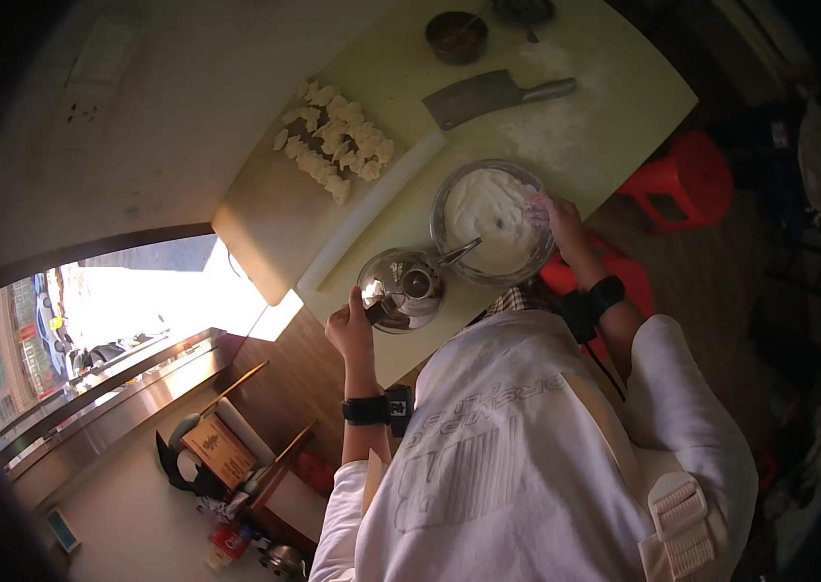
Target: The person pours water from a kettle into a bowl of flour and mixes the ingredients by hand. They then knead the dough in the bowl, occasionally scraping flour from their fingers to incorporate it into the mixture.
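My left hand [350, 330] is closed at the near-left edge of a shiny round metal vessel [406, 318], thumb up along its side. A metal utensil handle [461, 251] lies between this vessel and a large bowl [438, 215], reaching over the bowl's rim. White flour or batter [493, 209] fills much of the bowl, with a small dent in the middle. At the bowl's right rim, my right hand [553, 218] curls over the edge, its whitened fingertips on the inside. How the right thumb sits is hard to make out.
Beyond the bowl lies a cleaver [474, 100] on the pale table [624, 97], dusted with flour. Torn dough pieces [338, 136] rest on a board [265, 218] at the left, beside a long white bar [372, 209]. A small dark bowl [456, 39] stands farthest. Red stools [687, 184] are at the right.
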A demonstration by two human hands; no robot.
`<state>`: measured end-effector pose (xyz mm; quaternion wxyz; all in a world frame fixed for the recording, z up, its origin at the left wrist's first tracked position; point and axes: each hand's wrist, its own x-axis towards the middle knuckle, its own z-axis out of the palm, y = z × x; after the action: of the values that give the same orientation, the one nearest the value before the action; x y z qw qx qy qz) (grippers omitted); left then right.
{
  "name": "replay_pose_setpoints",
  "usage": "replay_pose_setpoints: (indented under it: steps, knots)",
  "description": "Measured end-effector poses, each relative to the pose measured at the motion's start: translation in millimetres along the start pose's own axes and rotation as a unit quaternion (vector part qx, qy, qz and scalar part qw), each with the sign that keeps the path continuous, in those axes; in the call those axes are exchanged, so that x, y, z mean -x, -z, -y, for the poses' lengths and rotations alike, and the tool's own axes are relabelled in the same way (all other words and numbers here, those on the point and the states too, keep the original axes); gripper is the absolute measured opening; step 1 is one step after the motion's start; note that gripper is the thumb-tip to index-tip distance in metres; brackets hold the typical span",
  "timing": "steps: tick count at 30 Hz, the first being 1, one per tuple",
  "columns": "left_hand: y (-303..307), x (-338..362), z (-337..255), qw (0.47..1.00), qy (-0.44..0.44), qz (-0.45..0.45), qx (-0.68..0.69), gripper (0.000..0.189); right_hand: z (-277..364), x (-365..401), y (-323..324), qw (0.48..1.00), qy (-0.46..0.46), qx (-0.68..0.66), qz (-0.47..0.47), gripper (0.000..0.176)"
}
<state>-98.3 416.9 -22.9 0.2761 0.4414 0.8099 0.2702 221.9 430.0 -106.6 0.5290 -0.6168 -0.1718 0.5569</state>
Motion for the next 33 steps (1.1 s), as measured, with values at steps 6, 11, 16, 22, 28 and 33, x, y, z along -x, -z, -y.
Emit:
replay_pose_setpoints:
  steps: [6, 11, 16, 22, 28, 33]
  knots:
    - [2.9, 3.7, -6.8, 1.000, -0.007, -0.003, -0.016, 0.048, -4.5, -3.7, 3.5, 1.000, -0.007, 0.011, 0.011, 0.036]
    - [2.6, 2.6, -2.3, 0.999, -0.014, -0.006, -0.032, 0.048, -4.5, -2.7, 2.8, 1.000, -0.005, 0.010, 0.016, 0.037]
    - [2.4, 0.5, 0.1, 0.999, 0.000, -0.018, -0.032, 0.048, -1.5, -0.4, 2.4, 1.000, -0.008, 0.008, 0.017, 0.037]
    - [3.8, 2.2, -4.2, 0.998, -0.017, -0.028, -0.048, 0.047, -0.7, -0.3, 2.8, 0.999, -0.023, 0.025, 0.017, 0.040]
    - [3.9, 2.1, -2.9, 0.999, -0.010, -0.021, -0.042, 0.046, -3.3, -2.2, 3.9, 0.999, -0.020, 0.028, 0.020, 0.041]
    - [2.4, 1.7, 1.3, 0.999, -0.015, -0.023, -0.023, 0.046, -3.4, -2.7, 4.2, 0.999, -0.020, 0.032, 0.023, 0.043]
